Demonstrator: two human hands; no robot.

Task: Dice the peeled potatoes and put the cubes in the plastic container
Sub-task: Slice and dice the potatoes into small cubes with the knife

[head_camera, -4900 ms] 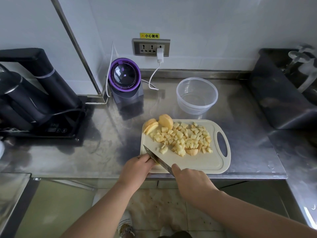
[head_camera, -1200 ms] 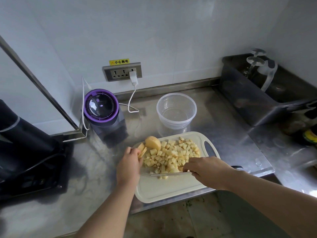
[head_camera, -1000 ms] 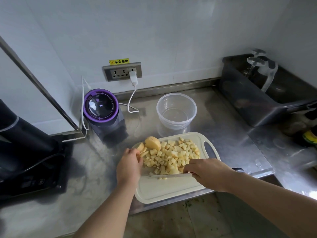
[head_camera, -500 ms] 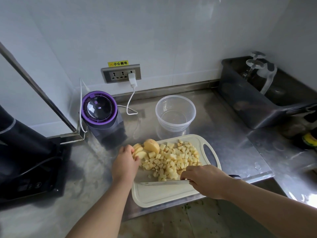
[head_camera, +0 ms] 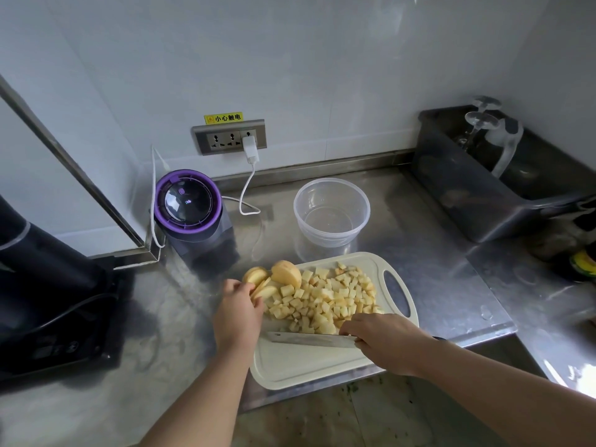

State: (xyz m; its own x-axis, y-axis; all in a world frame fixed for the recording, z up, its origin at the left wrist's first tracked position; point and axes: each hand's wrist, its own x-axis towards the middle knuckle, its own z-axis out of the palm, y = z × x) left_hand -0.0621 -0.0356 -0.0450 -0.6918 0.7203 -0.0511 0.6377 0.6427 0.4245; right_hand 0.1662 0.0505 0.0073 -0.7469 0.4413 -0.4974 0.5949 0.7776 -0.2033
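A cream cutting board [head_camera: 306,366] lies at the counter's front edge. A heap of potato cubes [head_camera: 325,301] covers its far half. At the board's far left corner stand a potato end piece [head_camera: 286,273] and a few potato slices [head_camera: 259,283]; my left hand [head_camera: 237,312] grips those slices. My right hand [head_camera: 380,341] holds a knife [head_camera: 309,339] by the handle, its blade lying flat-ish across the board, pointing left, just in front of the cubes. A clear round plastic container [head_camera: 332,211] stands empty behind the board.
A purple-topped appliance [head_camera: 190,214] with a white cable to the wall socket [head_camera: 230,137] stands at the back left. A black machine [head_camera: 48,291] fills the left side. A dark bin [head_camera: 503,185] sits at the right. The counter [head_camera: 451,285] edge runs under the board.
The view shifted from over the board to farther left. My left hand moved from the board's front to the slices at its far left corner. The knife now lies across the board.
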